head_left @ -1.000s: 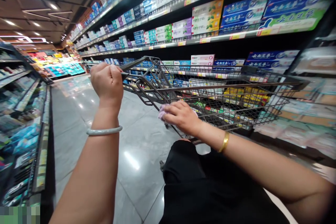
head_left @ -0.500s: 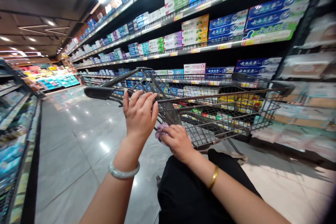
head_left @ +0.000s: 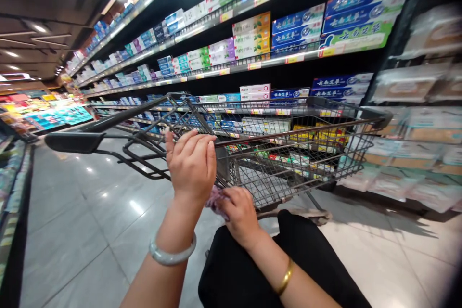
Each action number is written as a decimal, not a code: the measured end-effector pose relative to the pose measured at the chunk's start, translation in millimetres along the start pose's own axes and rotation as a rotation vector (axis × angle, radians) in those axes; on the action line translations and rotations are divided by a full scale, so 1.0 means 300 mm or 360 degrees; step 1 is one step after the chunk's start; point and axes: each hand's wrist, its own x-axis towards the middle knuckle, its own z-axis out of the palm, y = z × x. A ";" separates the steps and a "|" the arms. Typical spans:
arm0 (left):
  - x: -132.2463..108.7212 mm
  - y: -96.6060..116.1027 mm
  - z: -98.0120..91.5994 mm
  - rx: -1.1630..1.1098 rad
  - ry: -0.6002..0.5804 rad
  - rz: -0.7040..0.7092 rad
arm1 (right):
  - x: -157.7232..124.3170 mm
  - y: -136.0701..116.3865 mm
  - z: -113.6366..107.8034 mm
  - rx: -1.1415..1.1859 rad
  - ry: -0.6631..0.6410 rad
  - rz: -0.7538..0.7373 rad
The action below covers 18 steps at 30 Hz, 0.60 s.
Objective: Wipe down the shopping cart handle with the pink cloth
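My left hand (head_left: 191, 166), with a pale bangle at its wrist, is raised with its back toward me and its fingers a little apart. It overlaps the rear side frame of a metal shopping cart (head_left: 288, 159); whether it touches the frame cannot be seen. Lower and to the right, my right hand (head_left: 240, 216) is closed on a crumpled purple cloth-like item (head_left: 216, 200), close beside the cart's basket. A gold bangle circles the right wrist. The cart's dark handle end (head_left: 74, 143) juts out to the left.
Beyond the cart runs a long shelf (head_left: 202, 74) of boxed goods. Packaged items (head_left: 429, 154) hang at the right. Another shelf (head_left: 16, 192) stands at the far left. My dark-clothed knees (head_left: 238, 269) are below the cart.
The view has shifted; the shelves and the cart's handle end appear farther left. The handle end is now well away from my left hand. My right hand, still holding the purple item, sits slightly lower.
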 end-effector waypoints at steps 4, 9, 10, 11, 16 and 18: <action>0.003 0.005 0.050 0.0246 -0.0003 0.0096 | 0.032 0.007 -0.046 0.0117 -0.0032 0.0193; -0.009 0.000 0.077 0.0390 0.0110 0.0103 | 0.031 0.038 -0.071 0.0090 0.0014 0.0314; -0.010 0.001 0.080 0.0400 0.0117 0.0103 | 0.028 0.045 -0.072 0.0084 -0.0004 0.0327; -0.010 0.002 0.082 0.0408 0.0121 0.0104 | 0.027 0.052 -0.076 0.0090 -0.0017 0.0341; -0.009 0.002 0.085 0.0405 0.0122 0.0089 | 0.075 0.134 -0.162 0.0070 0.0253 0.0439; -0.010 0.003 0.085 0.0410 0.0126 0.0081 | 0.091 0.173 -0.195 -0.0028 0.0393 0.0476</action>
